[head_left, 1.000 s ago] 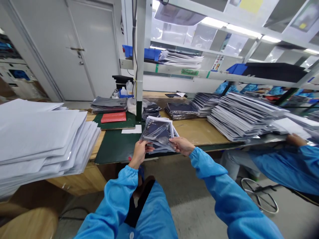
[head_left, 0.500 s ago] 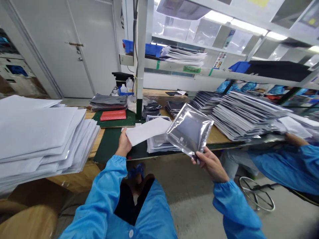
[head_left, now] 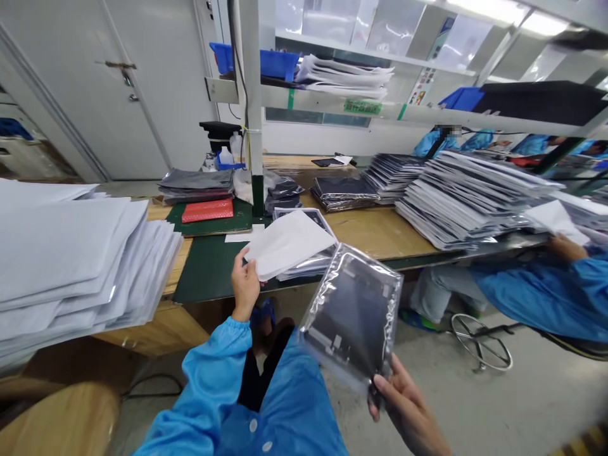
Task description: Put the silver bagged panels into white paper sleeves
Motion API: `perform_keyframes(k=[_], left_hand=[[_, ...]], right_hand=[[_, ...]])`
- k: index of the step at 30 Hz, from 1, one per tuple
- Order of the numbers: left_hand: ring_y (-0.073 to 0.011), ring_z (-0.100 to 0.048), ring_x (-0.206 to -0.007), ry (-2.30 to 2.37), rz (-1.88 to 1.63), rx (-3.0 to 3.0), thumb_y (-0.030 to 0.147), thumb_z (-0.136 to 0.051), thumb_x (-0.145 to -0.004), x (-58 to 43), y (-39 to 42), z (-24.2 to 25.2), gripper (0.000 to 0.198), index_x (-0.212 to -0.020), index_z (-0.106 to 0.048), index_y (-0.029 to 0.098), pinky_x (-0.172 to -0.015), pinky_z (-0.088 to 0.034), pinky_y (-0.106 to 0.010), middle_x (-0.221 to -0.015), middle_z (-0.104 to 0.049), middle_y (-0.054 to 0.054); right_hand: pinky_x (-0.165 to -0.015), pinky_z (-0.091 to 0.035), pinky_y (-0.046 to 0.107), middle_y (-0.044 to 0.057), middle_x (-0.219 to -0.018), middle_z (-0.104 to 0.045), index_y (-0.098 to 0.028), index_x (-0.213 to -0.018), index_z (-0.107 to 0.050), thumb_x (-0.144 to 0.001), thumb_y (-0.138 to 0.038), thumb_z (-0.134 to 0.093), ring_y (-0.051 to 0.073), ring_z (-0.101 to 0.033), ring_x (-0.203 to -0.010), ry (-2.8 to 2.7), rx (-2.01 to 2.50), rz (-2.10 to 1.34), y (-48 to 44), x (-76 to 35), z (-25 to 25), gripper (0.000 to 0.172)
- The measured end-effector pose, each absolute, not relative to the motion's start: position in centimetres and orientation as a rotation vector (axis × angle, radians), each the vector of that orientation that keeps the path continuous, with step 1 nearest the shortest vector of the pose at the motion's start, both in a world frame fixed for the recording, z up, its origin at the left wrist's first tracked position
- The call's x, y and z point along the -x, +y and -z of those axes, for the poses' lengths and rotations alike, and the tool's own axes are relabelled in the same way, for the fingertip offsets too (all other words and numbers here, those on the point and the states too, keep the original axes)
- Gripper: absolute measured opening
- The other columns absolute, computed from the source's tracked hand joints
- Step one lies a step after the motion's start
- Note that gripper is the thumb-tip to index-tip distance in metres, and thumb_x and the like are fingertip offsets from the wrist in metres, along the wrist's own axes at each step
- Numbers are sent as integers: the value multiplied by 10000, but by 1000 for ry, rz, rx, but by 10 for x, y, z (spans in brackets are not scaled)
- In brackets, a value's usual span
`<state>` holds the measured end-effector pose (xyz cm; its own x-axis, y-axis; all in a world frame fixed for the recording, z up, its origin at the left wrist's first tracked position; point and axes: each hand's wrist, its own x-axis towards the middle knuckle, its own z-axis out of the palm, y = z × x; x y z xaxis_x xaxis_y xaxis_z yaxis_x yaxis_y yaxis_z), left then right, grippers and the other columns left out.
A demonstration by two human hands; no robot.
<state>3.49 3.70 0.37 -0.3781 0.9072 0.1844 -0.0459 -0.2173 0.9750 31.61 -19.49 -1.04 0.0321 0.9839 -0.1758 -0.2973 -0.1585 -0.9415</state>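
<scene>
Your left hand (head_left: 244, 284) was closed in a pinch on a thin white paper sheet (head_left: 289, 244) over the dark green bench mat (head_left: 209, 282); your right hand (head_left: 403, 405) gripped a clear silver foil bag (head_left: 351, 316), holding a dark flat panel (head_left: 354, 310), just off that mat's near edge.

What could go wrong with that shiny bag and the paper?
The shiny silver bag is pinched near one corner by the right hand, so it might slip and drop to the floor. The white sheet could bend, because the left hand holds it only along one edge.
</scene>
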Motion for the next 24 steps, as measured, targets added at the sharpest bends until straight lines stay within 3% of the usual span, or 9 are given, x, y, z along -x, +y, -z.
perform_keyframes(k=[3,5,8,9,11,13,15,19,24], left_hand=[[-100,-505,-391,1341,-1687,-1173,556,-494,-913,-40,36,-4,486,-1123,-625,139,-362,-395,-202,-619,-572,13],[-120,-581,-487,1296,-1676,-1189,555,-552,-886,-45,29,-3,515,-1208,-573,153,-426,-465,-222,-772,-635,-27],[-182,-693,-769,1249,-1660,-1261,447,-772,-738,-52,16,-3,819,-1417,-377,216,-611,-566,-270,-1137,-640,-112],[-196,-698,-832,1256,-1652,-1298,407,-800,-709,-53,13,-3,873,-1437,-355,223,-662,-574,-281,-1175,-634,-120],[-192,-700,-790,1310,-1599,-1370,385,-765,-740,-54,9,-4,722,-1370,-471,189,-669,-565,-279,-1029,-692,-94],[-173,-672,-624,1401,-1535,-1422,410,-674,-813,-53,9,-5,439,-1167,-645,152,-589,-532,-262,-755,-695,-40],[-163,-636,-524,1484,-1520,-1477,435,-608,-860,-51,9,-7,329,-980,-723,151,-539,-494,-251,-599,-654,-11],[-166,-661,-582,1566,-1645,-1699,425,-575,-901,-50,8,-17,319,-860,-758,167,-591,-488,-245,-672,-719,-40],[-202,-712,-767,1465,-1814,-1889,389,-554,-927,-51,5,-20,297,-922,-764,180,-721,-537,-280,-887,-766,-89]], right_hand=[[-456,-459,252,-8,-621,-635,-214,-1449,-355,-882,-483,-688,162,-613,-468,-871,1131,-1524,-214,-307,27,711],[-444,-454,248,-1,-636,-639,-213,-1470,-339,-876,-502,-688,161,-616,-460,-869,1127,-1587,-221,-301,34,747],[-432,-451,239,4,-662,-647,-224,-1495,-308,-866,-507,-697,152,-611,-448,-873,1106,-1635,-224,-295,39,792],[-435,-455,239,2,-651,-644,-217,-1501,-297,-869,-508,-692,151,-610,-447,-879,1103,-1636,-224,-294,40,800],[-449,-466,241,-2,-628,-637,-199,-1513,-265,-879,-508,-682,153,-613,-457,-890,1108,-1635,-223,-293,39,819],[-456,-472,239,-1,-621,-634,-188,-1527,-222,-889,-501,-672,155,-617,-469,-899,1107,-1645,-223,-292,38,841],[-446,-468,234,5,-636,-638,-193,-1538,-193,-894,-487,-669,151,-611,-462,-907,1080,-1670,-223,-292,37,854],[-429,-466,218,25,-699,-648,-214,-1534,-217,-896,-467,-669,133,-600,-447,-930,1012,-1728,-224,-288,31,822],[-414,-465,197,9,-687,-634,-224,-1514,-264,-893,-456,-678,131,-612,-442,-962,976,-1761,-217,-282,25,781]])
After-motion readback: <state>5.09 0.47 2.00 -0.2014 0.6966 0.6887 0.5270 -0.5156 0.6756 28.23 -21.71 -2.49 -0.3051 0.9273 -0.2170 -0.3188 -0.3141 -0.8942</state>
